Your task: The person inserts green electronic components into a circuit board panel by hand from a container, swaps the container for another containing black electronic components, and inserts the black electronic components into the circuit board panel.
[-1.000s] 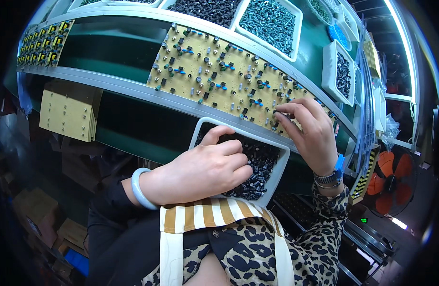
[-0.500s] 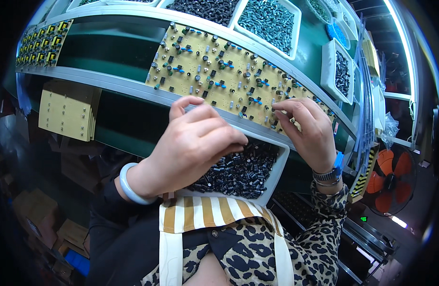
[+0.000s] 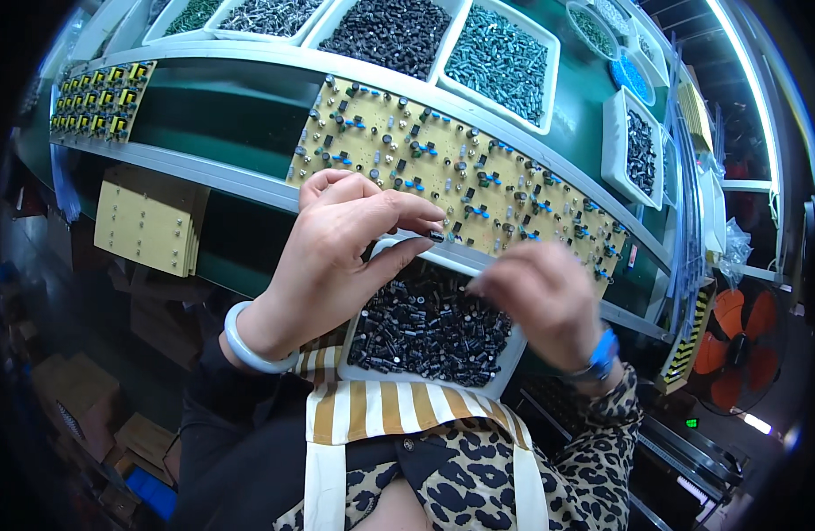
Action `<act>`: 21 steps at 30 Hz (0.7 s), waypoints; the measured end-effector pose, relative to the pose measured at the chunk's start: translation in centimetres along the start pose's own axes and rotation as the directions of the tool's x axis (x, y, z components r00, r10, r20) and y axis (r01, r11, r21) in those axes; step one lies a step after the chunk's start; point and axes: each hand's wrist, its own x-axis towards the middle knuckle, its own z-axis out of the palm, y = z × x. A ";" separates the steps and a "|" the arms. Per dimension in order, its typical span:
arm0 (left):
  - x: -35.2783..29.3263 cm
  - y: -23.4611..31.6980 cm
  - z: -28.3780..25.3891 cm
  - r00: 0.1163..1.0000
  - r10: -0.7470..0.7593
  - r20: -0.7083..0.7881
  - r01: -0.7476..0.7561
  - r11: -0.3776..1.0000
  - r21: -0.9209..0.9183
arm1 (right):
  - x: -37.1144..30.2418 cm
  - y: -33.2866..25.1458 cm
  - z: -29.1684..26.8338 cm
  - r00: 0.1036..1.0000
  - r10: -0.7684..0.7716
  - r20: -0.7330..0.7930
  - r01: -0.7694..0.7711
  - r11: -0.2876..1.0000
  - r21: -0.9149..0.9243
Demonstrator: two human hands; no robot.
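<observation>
My left hand (image 3: 341, 234) pinches a small black cylindrical capacitor (image 3: 436, 236) between thumb and forefinger, above the far edge of a white tray (image 3: 511, 358). Many loose black capacitors (image 3: 425, 332) fill that tray, close in front of my striped apron. Motion smears my right hand (image 3: 549, 301) over the tray's right side, so I cannot tell whether its fingers hold anything. Just beyond both hands, a tan circuit board (image 3: 314, 152) lies between metal rails, dotted with black, blue and green parts.
White bins of black components (image 3: 385, 40) and green components (image 3: 498, 57) line the far side. Another board with yellow parts (image 3: 102, 102) sits at the left on the rails. Tan boards (image 3: 146, 221) are stacked below it. An orange-bladed fan (image 3: 735, 350) stands at the right.
My right hand has left the circuit board and moved down and left toward the tray. The left fingers have turned, and the capacitor between them now shows. The whole view has shifted slightly.
</observation>
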 end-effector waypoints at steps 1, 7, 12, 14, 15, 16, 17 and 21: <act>0.1 0.0 0.1 1.000 -0.006 0.003 0.006 1.000 0.016 | -0.4 -1.0 0.9 1.000 -0.002 -0.007 0.002 1.000 0.005; 2.1 -0.6 0.0 0.990 0.140 0.002 -0.137 0.963 0.233 | -2.5 -2.9 4.8 0.942 -0.110 0.318 0.024 0.964 0.264; 3.8 -0.8 1.0 0.981 0.194 0.026 -0.187 0.889 0.419 | -2.2 -2.8 4.6 0.957 -0.137 0.256 0.061 0.957 0.282; 4.3 -0.7 1.0 0.976 0.195 0.099 -0.219 0.853 0.473 | -2.1 -2.6 4.4 0.978 -0.108 0.176 0.045 0.944 0.327; 4.4 -0.7 1.1 0.975 0.195 0.106 -0.222 0.853 0.472 | -2.2 -2.6 4.4 0.986 -0.092 0.137 0.039 0.936 0.350; 4.5 -0.7 1.1 0.972 0.198 0.123 -0.233 0.839 0.491 | -2.3 -2.5 4.5 0.987 -0.087 0.134 0.035 0.935 0.353; 4.6 -0.7 1.1 0.970 0.201 0.139 -0.244 0.825 0.510 | -2.5 -2.4 4.7 0.989 -0.087 0.122 0.038 0.932 0.361; 5.0 -0.2 1.0 0.962 0.199 0.188 -0.270 0.795 0.543 | -2.9 -2.4 4.9 0.991 -0.089 0.100 0.046 0.927 0.373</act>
